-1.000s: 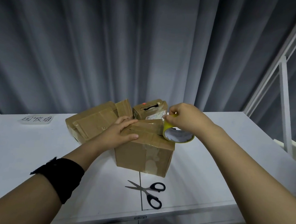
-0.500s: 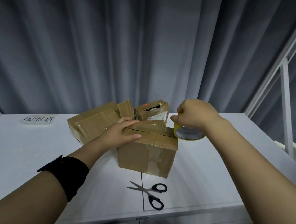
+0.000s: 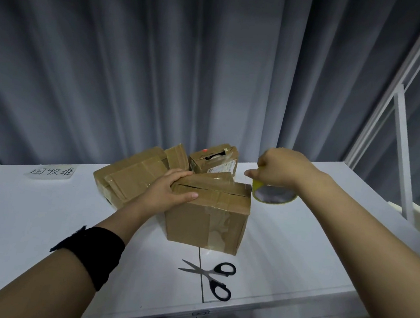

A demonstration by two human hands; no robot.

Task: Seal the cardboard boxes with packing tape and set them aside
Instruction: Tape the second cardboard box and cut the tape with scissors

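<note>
A brown cardboard box [image 3: 206, 222] stands near the middle of the white table [image 3: 297, 257], its top flaps closed with a dark slit between them. My left hand [image 3: 167, 193] rests flat on the box's top left corner, fingers straight. My right hand [image 3: 279, 169] grips a roll of packing tape [image 3: 273, 197] with a yellow core, held just past the box's right top edge. A clear strip of tape runs from the roll onto the box top.
Behind the box lie a flat taped box [image 3: 130, 176] and a small box [image 3: 214, 158] with a torn hole and label. Black-handled scissors [image 3: 211, 277] lie in front. A paper label [image 3: 51, 171] sits at far left. A white frame [image 3: 402, 151] stands right.
My right hand has carried the tape roll to the right, off the box top and beyond its right edge, drawing tape out. My left hand has stayed on the box.
</note>
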